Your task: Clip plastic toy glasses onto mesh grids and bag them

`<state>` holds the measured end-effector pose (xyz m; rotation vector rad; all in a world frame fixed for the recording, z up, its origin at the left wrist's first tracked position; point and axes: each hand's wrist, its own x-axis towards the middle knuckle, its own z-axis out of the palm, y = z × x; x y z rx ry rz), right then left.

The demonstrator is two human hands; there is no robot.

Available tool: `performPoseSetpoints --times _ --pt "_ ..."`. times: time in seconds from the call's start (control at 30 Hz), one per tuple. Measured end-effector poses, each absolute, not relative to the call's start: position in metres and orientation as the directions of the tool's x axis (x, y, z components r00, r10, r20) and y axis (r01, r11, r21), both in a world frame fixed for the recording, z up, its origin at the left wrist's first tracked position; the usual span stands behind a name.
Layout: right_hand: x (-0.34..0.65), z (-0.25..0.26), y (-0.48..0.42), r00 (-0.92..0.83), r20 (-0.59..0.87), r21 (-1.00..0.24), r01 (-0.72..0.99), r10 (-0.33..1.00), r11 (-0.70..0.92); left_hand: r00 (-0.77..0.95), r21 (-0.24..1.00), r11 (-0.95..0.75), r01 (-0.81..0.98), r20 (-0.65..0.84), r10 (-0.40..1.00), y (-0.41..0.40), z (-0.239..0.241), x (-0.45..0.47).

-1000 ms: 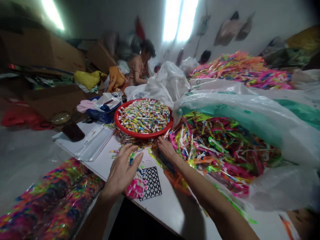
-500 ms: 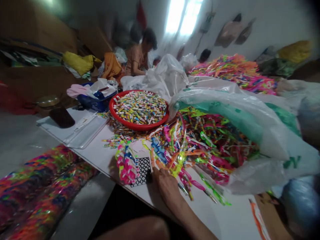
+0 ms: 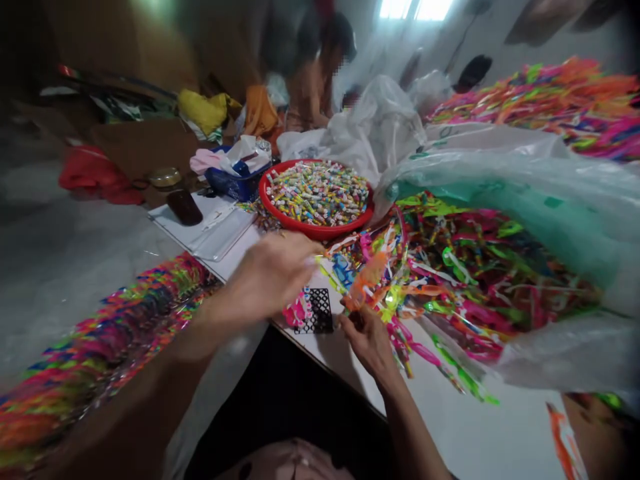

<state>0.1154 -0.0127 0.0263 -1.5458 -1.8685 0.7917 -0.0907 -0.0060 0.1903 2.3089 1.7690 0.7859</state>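
White flat counter point(image 3: 475, 433): carries all the items below and runs from the lower right to the far left.

Translucent white-and-green plastic bag point(image 3: 525, 193): lies on its side on the right of the counter, with its mouth open toward the hands.

Loose heap of neon plastic strips point(image 3: 475, 267): pink, green, yellow and orange; spills out of the bag mouth onto the counter.

Long multicoloured wrapped bundle point(image 3: 125, 327): lies on the floor, left of the counter edge.

Round red plastic basin point(image 3: 315, 232): filled with small coloured pieces and stands beyond the heap.

Left hand point(image 3: 273, 273): raised over the near edge of the heap, with fingers curled toward the strips (motion blur; it cannot be told whether anything is held).

Right hand point(image 3: 367, 340): rests low at the near edge of the heap. Thumb and fingers are closed on the lower end of an orange plastic strip in a clear wrapper point(image 3: 367, 283), which slants up and to the right.

Small black perforated grid plate point(image 3: 315, 312): lies flat on the counter between the two hands.
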Motion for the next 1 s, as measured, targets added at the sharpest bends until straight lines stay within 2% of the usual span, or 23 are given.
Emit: performPoseSetpoints --times 0.1,0.27,0.37,0.47,0.53,0.6,0.67,0.7,0.77,0.83,0.87,0.9,1.0 --pt "0.094 0.012 -0.01 -0.196 0.055 -0.805 0.572 0.979 0.159 0.106 0.393 -0.24 0.888 0.333 0.937 0.023 0.173 -0.09" --pt "0.078 -0.013 -0.024 -0.209 0.027 -0.874 0.469 0.977 0.125 0.044 0.303 -0.071 0.95 0.095 0.994 0.045 0.138 -0.08" --pt "0.077 -0.015 -0.031 -0.247 0.101 -0.861 0.464 0.964 0.209 0.036 0.297 -0.058 0.953 0.079 0.996 0.044 0.136 -0.076" --pt "0.072 -0.009 -0.034 -0.307 0.103 -0.761 0.589 0.946 0.273 0.053 0.291 -0.068 0.954 0.059 0.997 0.044 0.139 -0.077" --pt "0.063 -0.001 -0.035 -0.334 -0.012 -0.635 0.73 0.943 0.25 0.051 0.294 -0.06 0.954 0.039 0.998 0.045 0.14 -0.078" --pt "0.05 0.01 -0.035 -0.313 -0.151 -0.444 0.869 0.937 0.219 0.021 0.289 -0.025 0.957 0.017 1.0 0.046 0.14 -0.077" --pt "0.039 0.021 -0.033 -0.261 -0.234 -0.316 0.931 0.937 0.181 -0.015 0.282 0.015 0.959 -0.005 1.0 0.048 0.141 -0.077" --pt "0.038 0.026 -0.031 -0.252 -0.255 -0.299 0.939 0.933 0.172 -0.025 0.279 0.029 0.96 -0.016 1.0 0.048 0.142 -0.077" --pt "0.049 0.035 -0.023 -0.349 -0.282 -0.37 0.899 0.894 0.234 -0.021 0.272 0.03 0.962 -0.036 0.999 0.049 0.143 -0.077" --pt "0.076 0.043 -0.01 -0.498 -0.244 -0.478 0.808 0.832 0.344 0.017 0.259 -0.002 0.966 -0.053 0.998 0.048 0.145 -0.077" --pt "0.094 0.047 -0.002 -0.529 -0.201 -0.488 0.784 0.824 0.384 0.042 0.253 -0.026 0.967 -0.058 0.997 0.048 0.145 -0.076" --pt "0.113 0.05 0.006 -0.52 -0.157 -0.451 0.794 0.84 0.407 0.063 0.249 -0.047 0.967 -0.057 0.996 0.047 0.146 -0.076" --pt "0.161 0.058 0.031 -0.392 -0.052 -0.158 0.911 0.919 0.38 0.078 0.243 -0.06 0.968 -0.064 0.995 0.044 0.148 -0.072"
